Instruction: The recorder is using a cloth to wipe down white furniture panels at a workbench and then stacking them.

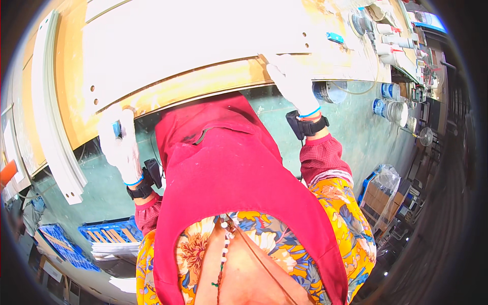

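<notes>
Both my hands wear white gloves. My left hand (120,141) is at the near left edge of the workbench, closed around a small blue block (117,129); its fingertips are by the near left corner of a large white panel (198,38). My right hand (291,77) reaches over the bench edge to the panel's near side. Its fingers look stretched out along the panel, with one digit at the panel's edge; glare blurs their outline. The panel lies flat and has pairs of small holes near its left and right ends.
Long white strips (47,101) lie at the left, jutting past the bench edge. Another blue block (335,37) rests right of the panel, near a power sander (361,23) and several bottles. Buckets (396,112) stand on the green floor at the right; blue pallets (109,231) are at lower left.
</notes>
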Motion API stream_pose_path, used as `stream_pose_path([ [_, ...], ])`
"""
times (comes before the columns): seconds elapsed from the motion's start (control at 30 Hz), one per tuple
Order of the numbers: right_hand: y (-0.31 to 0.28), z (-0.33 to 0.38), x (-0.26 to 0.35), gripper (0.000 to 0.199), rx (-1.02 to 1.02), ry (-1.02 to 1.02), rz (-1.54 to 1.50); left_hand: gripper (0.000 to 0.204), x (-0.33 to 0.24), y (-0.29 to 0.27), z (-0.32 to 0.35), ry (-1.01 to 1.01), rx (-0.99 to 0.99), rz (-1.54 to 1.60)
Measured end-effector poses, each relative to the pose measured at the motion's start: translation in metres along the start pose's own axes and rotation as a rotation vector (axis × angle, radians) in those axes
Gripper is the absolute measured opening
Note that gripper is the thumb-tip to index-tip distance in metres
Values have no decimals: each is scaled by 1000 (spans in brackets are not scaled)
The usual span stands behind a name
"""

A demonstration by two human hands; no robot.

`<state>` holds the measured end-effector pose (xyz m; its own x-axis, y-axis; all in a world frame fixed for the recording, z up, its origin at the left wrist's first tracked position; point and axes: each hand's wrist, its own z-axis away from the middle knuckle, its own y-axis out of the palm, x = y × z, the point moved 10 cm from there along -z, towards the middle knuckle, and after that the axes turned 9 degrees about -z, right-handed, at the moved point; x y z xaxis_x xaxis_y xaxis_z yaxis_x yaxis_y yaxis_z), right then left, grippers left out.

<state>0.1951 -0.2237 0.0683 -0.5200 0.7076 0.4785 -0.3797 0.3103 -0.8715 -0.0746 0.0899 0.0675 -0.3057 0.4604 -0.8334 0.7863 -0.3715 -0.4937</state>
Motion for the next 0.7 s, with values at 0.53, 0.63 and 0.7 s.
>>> stream_pose_path([
  [0.53, 25, -55, 10, 29, -306, -164, 589, 18, -8, -25, 7, 48, -58, -288],
  [0.63, 87, -60, 86, 27, -171, -496, 401, 18, -3, -40, 13, 66, -143, -142],
  [0.7, 112, -53, 161, 26, -144, -774, 243, 24, 5, -55, 19, 20, -215, -120],
])
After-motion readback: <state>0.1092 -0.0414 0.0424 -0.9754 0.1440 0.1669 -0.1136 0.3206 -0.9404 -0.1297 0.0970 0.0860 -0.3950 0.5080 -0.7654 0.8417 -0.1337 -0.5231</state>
